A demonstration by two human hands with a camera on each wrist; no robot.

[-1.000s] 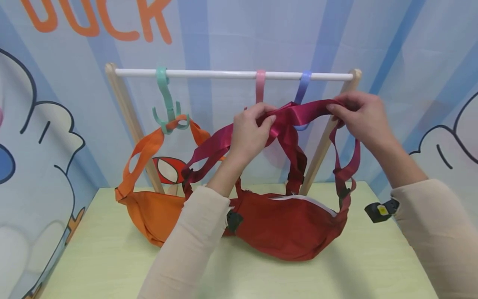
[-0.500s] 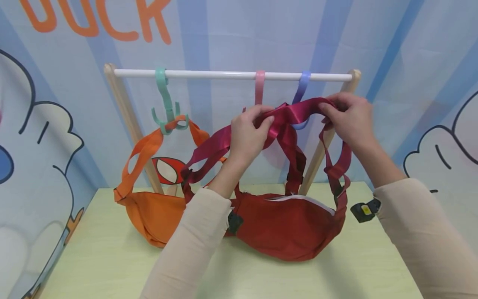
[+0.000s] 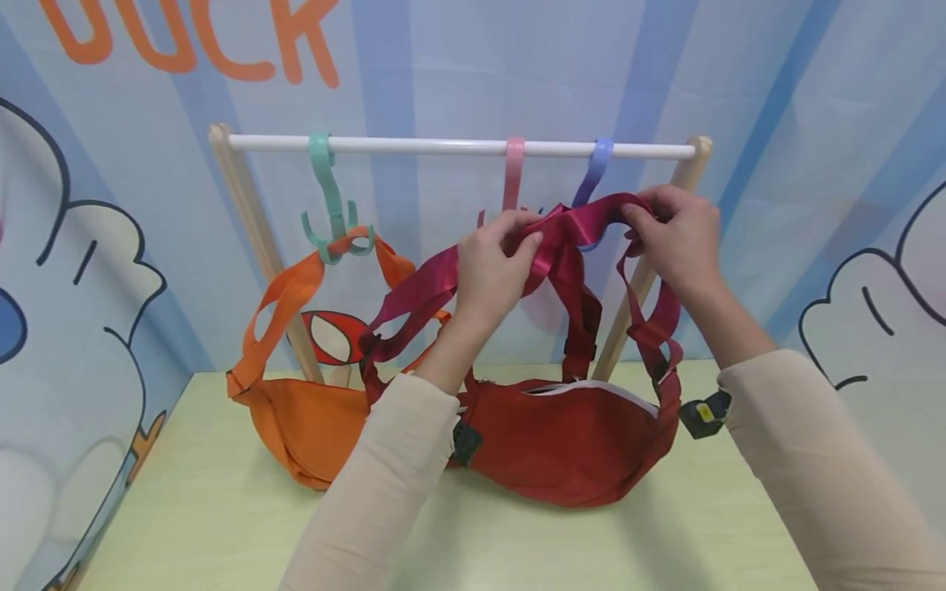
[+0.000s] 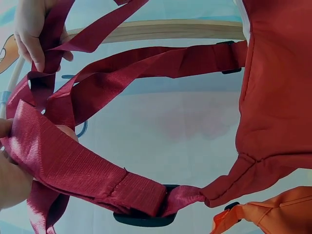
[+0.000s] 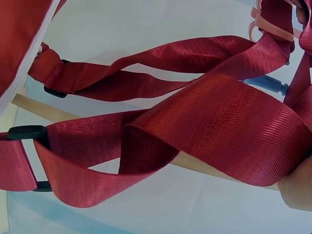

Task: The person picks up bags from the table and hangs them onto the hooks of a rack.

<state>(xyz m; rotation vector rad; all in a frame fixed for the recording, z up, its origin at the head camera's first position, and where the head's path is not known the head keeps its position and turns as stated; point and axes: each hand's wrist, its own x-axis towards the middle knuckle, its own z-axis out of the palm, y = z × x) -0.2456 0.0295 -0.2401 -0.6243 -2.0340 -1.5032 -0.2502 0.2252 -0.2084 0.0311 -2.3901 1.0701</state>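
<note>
A red bag (image 3: 562,443) with wide maroon straps (image 3: 591,220) is held up in front of the rack. My left hand (image 3: 493,267) pinches the straps between thumb and fingers near the pink hook (image 3: 514,176). Farther right, my right hand (image 3: 680,234) grips another stretch of the same straps, with a twisted loop hanging below it. The blue hook (image 3: 594,174) is partly hidden behind the straps; in the right wrist view the pink hook (image 5: 273,24) shows beside them. A black strap buckle (image 4: 146,217) appears in the left wrist view. Part of the bag's zip edge gapes.
The white rod (image 3: 421,146) spans two wooden posts. An orange bag (image 3: 310,427) hangs by its strap from the green hook (image 3: 330,197) on the left, partly behind my left forearm. Below lies a pale green tabletop (image 3: 185,509); a printed cloth backdrop rises behind.
My right hand has moved left toward my left hand, slackening the straps between them. The bag's right side has shifted slightly left. My left hand has barely moved.
</note>
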